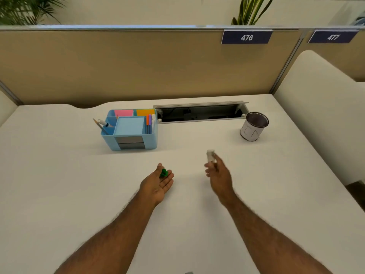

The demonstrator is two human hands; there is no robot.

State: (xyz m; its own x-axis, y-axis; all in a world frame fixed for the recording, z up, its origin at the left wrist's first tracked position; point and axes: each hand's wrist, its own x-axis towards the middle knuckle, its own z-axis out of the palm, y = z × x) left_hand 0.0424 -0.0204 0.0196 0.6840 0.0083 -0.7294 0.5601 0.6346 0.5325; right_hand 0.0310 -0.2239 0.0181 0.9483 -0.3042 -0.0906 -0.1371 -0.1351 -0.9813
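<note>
My left hand (pixel 158 184) lies palm up over the white desk (pixel 59 175), fingers fairly straight, with a small green object (pixel 163 173) resting near its fingertips. My right hand (pixel 218 173) hovers to the right of it and pinches a small white blurred object (pixel 210 155) between thumb and fingers. A light blue desk organizer (pixel 132 142) stands behind the left hand; it holds pink and orange sticky notes, a blue pad, pens and a pencil. A mesh pen cup (pixel 253 126) stands at the back right.
An open cable tray (pixel 201 112) is set into the desk behind the organizer. A beige partition (pixel 138 66) with number plates 476 and 477 closes the back. White cushioned side panels flank the desk; plants show above the partition.
</note>
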